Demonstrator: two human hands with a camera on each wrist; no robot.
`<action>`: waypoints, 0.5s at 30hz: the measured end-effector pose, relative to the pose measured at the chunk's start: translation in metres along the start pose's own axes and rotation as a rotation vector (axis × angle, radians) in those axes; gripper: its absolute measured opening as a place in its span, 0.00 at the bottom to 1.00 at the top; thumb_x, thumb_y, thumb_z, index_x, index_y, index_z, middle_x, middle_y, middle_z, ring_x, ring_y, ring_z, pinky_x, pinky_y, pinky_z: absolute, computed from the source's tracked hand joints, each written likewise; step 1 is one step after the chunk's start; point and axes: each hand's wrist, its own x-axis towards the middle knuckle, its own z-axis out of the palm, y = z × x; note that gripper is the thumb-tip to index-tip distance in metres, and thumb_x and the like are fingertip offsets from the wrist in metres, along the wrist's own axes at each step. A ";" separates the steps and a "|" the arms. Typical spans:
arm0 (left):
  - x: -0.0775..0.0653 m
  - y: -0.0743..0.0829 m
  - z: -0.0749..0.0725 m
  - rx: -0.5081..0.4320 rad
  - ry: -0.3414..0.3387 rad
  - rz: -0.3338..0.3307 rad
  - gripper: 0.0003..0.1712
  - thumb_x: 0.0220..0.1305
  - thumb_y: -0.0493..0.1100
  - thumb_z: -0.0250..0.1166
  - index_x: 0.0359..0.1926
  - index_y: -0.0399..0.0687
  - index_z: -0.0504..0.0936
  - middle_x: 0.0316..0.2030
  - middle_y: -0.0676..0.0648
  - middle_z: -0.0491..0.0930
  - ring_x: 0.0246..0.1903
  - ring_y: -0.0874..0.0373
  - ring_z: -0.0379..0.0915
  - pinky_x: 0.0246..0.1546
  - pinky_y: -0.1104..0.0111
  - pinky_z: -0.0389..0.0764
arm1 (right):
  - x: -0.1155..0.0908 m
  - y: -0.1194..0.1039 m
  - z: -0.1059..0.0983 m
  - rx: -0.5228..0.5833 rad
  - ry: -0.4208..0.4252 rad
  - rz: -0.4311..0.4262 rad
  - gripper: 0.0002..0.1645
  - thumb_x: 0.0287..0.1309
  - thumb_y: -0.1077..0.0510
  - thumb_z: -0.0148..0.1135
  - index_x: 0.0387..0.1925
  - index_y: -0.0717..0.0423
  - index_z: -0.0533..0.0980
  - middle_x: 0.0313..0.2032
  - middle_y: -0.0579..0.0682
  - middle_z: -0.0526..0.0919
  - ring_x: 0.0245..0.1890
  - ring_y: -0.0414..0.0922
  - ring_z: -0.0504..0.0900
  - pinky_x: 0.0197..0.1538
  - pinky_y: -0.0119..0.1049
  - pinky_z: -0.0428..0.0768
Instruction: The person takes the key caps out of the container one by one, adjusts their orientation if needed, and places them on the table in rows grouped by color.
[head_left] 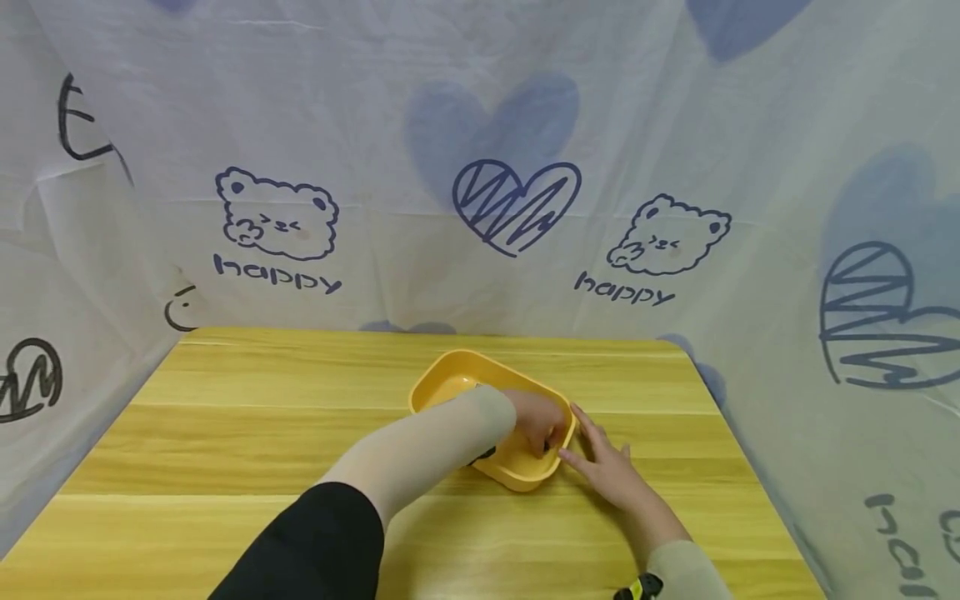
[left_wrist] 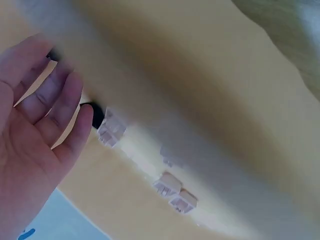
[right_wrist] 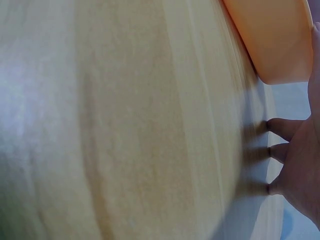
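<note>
On the yellow wood-grain table (head_left: 225, 450), the right hand (head_left: 611, 473), fingers spread, touches the yellow rectangular plastic bin (head_left: 442, 385) right of centre, probably steadying it; inside, among small pale plastic blocks (left_wrist: 168, 184), the left hand (head_left: 536, 417) bends its fingers beside a small black piece (left_wrist: 96, 115), grip unclear.

We had room to pass over the yellow wood-grain tabletop (head_left: 225, 417) left of the rounded yellow plastic tray (head_left: 517, 457), and above the tray's far-left end. Our pale-sleeved left forearm (head_left: 427, 442) slanted across the near side, while our bare left hand (head_left: 538, 419) inside and bare right hand (head_left: 611, 471) outside blocked the right end.
</note>
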 end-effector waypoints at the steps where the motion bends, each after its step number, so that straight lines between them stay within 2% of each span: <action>1: -0.001 -0.001 0.000 0.005 0.007 0.004 0.09 0.58 0.40 0.72 0.40 0.49 0.84 0.36 0.57 0.78 0.34 0.65 0.71 0.36 0.76 0.72 | 0.000 -0.001 0.000 0.003 -0.002 0.001 0.47 0.67 0.37 0.53 0.77 0.39 0.41 0.73 0.57 0.53 0.72 0.64 0.45 0.61 0.72 0.26; 6: -0.007 -0.007 -0.003 -0.010 0.034 0.002 0.10 0.57 0.42 0.74 0.39 0.50 0.82 0.36 0.57 0.77 0.31 0.64 0.71 0.32 0.75 0.74 | 0.000 -0.001 0.002 0.001 -0.012 0.014 0.48 0.67 0.36 0.51 0.78 0.39 0.40 0.73 0.60 0.54 0.72 0.64 0.44 0.61 0.72 0.26; 10: -0.019 -0.004 -0.012 -0.073 0.031 -0.001 0.10 0.56 0.39 0.74 0.37 0.48 0.80 0.35 0.55 0.77 0.28 0.63 0.72 0.28 0.73 0.75 | 0.000 0.001 0.001 0.001 -0.012 0.019 0.48 0.67 0.35 0.51 0.78 0.38 0.39 0.72 0.61 0.53 0.72 0.65 0.43 0.61 0.72 0.25; 12: -0.025 -0.002 -0.016 -0.093 0.032 0.003 0.10 0.57 0.38 0.73 0.37 0.48 0.80 0.35 0.54 0.77 0.29 0.63 0.73 0.28 0.73 0.76 | 0.000 0.002 0.001 0.002 -0.013 0.016 0.48 0.67 0.35 0.51 0.78 0.38 0.39 0.72 0.61 0.53 0.72 0.66 0.43 0.60 0.73 0.25; 15: -0.034 -0.001 -0.018 -0.077 0.053 0.007 0.09 0.58 0.40 0.73 0.38 0.50 0.81 0.34 0.56 0.78 0.32 0.65 0.74 0.30 0.75 0.75 | 0.002 0.003 0.002 0.001 -0.018 0.012 0.47 0.68 0.36 0.51 0.77 0.38 0.39 0.72 0.62 0.54 0.72 0.67 0.42 0.60 0.73 0.25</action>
